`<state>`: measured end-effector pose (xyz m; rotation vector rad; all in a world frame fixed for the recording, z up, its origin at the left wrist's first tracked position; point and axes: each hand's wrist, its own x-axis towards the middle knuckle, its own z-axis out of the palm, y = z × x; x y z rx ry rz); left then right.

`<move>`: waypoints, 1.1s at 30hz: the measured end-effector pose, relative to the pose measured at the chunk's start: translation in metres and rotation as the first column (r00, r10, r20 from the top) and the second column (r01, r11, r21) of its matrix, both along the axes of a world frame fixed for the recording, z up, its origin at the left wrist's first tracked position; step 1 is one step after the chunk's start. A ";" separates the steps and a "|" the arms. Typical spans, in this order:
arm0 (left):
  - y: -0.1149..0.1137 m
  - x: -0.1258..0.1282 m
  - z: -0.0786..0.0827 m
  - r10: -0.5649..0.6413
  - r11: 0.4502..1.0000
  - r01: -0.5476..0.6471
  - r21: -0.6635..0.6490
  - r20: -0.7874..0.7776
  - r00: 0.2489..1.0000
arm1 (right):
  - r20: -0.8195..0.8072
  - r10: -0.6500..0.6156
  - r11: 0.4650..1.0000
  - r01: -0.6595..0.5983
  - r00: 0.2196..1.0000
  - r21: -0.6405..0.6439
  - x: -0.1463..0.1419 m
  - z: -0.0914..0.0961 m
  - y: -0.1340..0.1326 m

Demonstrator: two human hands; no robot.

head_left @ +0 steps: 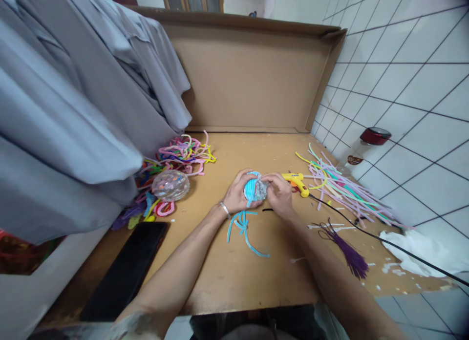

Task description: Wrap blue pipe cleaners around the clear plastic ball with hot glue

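A rounded ball, partly covered in light blue pipe cleaners with a greyish, clear-looking side, is held above the middle of the table. My left hand wraps round it from the left, a bracelet on the wrist. At its right side, the fingers of my right hand are pinched against the surface; what lies between them is too small to make out. Several loose blue pipe cleaners lie just below the ball. A yellow glue gun rests beyond my right hand, and a short black piece lies beside that hand.
Coloured pipe cleaners and a clear ball sit at left, near a black phone. More pipe cleaners, a bottle, a purple bundle, white cloth and the glue gun's black cord occupy the right.
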<state>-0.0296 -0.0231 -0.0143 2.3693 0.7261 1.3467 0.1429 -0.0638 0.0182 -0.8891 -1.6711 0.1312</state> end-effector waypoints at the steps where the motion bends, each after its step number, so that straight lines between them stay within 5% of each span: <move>1: 0.000 0.000 -0.001 0.001 1.000 -0.001 -0.007 0.002 1.000 | -0.020 -0.030 0.999 0.030 0.999 -0.022 0.001 -0.001 0.001; 9: -0.004 0.004 -0.001 -0.051 0.997 0.055 -0.055 0.062 0.997 | -0.076 0.007 0.969 -0.025 0.997 -0.248 0.005 -0.008 0.009; 25: -0.007 0.004 0.003 -0.092 0.995 0.094 -0.028 0.064 0.994 | -0.047 0.029 0.960 -0.041 0.998 -0.275 0.005 -0.004 0.009; 33: -0.006 0.004 0.003 -0.090 0.995 0.092 -0.046 0.047 0.995 | -0.282 -0.017 0.899 -0.109 0.959 -0.425 0.006 -0.013 0.016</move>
